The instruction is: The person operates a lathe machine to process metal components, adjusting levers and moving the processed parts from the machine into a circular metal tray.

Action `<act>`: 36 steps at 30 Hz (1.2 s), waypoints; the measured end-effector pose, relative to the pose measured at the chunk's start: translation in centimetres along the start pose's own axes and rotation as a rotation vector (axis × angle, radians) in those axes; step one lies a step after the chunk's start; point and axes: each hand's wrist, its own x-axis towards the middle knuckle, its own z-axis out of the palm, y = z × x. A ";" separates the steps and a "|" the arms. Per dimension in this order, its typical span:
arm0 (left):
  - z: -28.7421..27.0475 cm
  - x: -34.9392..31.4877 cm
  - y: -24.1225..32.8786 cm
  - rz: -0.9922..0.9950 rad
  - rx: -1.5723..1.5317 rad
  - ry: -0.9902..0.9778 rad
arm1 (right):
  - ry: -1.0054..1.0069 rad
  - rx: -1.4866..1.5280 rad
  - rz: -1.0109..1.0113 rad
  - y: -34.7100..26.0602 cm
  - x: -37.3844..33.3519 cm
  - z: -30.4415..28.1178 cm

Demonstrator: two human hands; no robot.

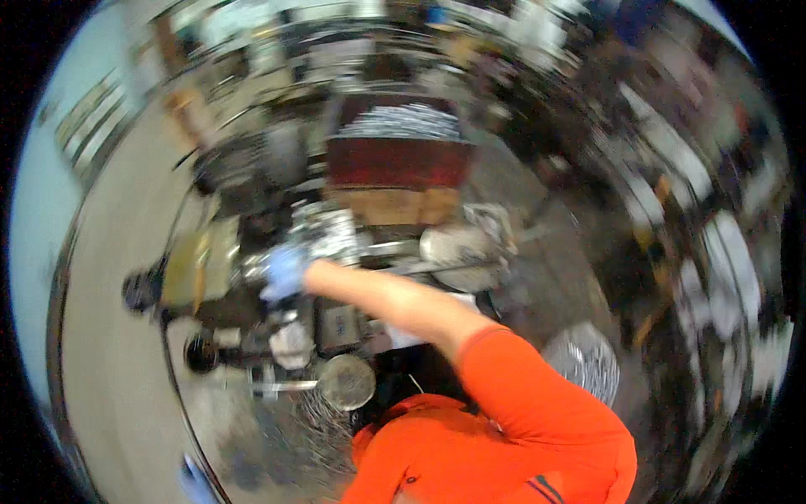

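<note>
Blue-gloved R hand [285,270] is blurred, grip can't be told, w/ metal fitting [254,267] seen at its 9 o'clock. If fitting were spun, R hand could be snagged; shiny parts [332,231] at its 2 o'clock could be knocked by a careless swing. L hand [195,480] is cut off at view's approx. 7 o'clock, grip unclear.

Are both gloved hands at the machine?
No, the right hand is at the machine, while the left hand is apart, at lower left.
</note>
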 end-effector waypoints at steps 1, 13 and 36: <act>0.1 0.7 4.1 0.009 0.070 -0.013 | 0.157 0.047 -0.012 1.4 0.9 1.3; 6.6 0.0 6.4 -0.185 0.272 -0.572 | 0.270 0.240 0.370 -0.5 4.2 3.3; -3.6 7.6 -13.2 0.206 1.097 0.048 | 0.064 0.222 0.377 -1.6 0.6 -0.4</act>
